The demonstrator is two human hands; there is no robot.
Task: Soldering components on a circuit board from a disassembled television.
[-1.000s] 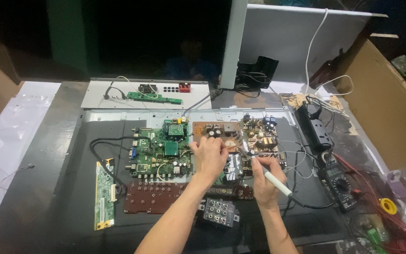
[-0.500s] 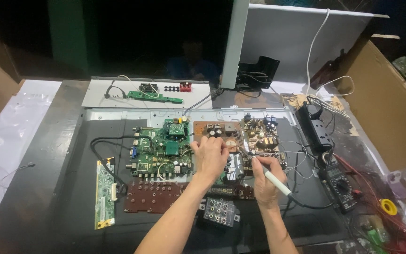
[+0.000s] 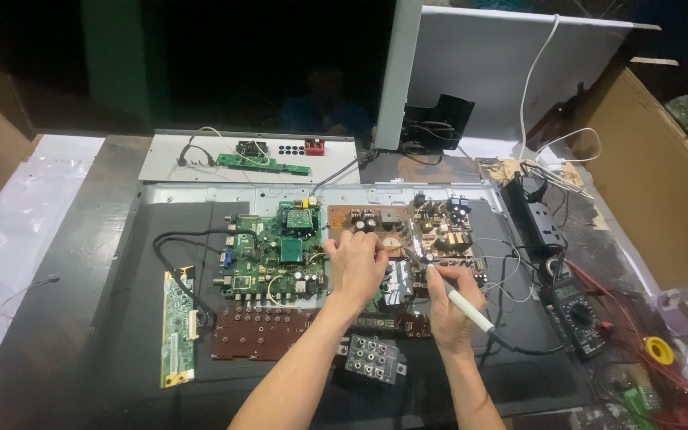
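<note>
Dark tabletop (image 3: 81, 263) carried circuit boards; the right hand (image 3: 449, 306) pinched a soldering iron (image 3: 459, 301), tip on the brown board (image 3: 376, 223), where the left hand (image 3: 356, 263) pressed its fingers together.

Multimeter (image 3: 579, 317) at right; yellow tape roll (image 3: 659, 350); narrow green board (image 3: 177, 327) at left

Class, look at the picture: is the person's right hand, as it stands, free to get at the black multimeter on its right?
Probably yes. The multimeter lies just beside the right hand with only loose wires between, though that hand is occupied holding a soldering iron.
</note>
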